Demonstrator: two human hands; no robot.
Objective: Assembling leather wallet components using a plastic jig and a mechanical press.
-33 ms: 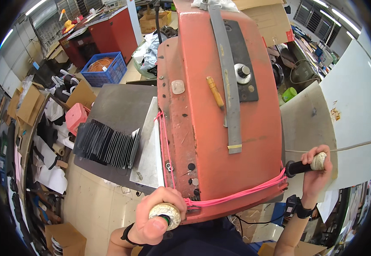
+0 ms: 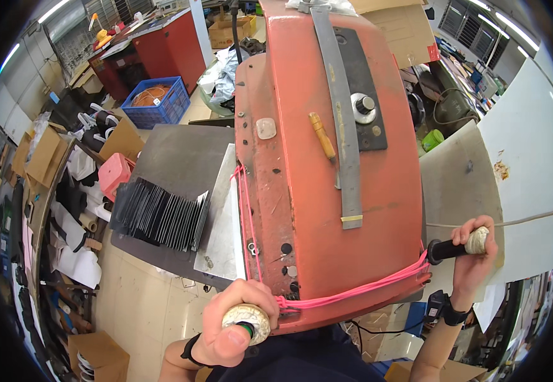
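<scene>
My left hand [image 2: 222,321] is closed around a handle [image 2: 259,318] wrapped in whitish tape, its round end toward me. My right hand [image 2: 473,267] grips a black handle [image 2: 445,249] with a whitish wrapped end, at the near right corner of a red machine [image 2: 327,267]. Pink cord [image 2: 365,287] runs taut along the machine's front edge from one handle to the other. More pink cord stretches up its left side. On top of the machine lie a long grey metal strip [image 2: 348,146] and a wooden-handled tool [image 2: 322,135].
To the left, a dark table [image 2: 175,149] holds a row of thin black pieces [image 2: 155,214] beside a metal plate [image 2: 216,245]. A blue crate [image 2: 157,108] and a pink stool [image 2: 115,170] stand behind. A pale curved board [image 2: 458,184] is at the right.
</scene>
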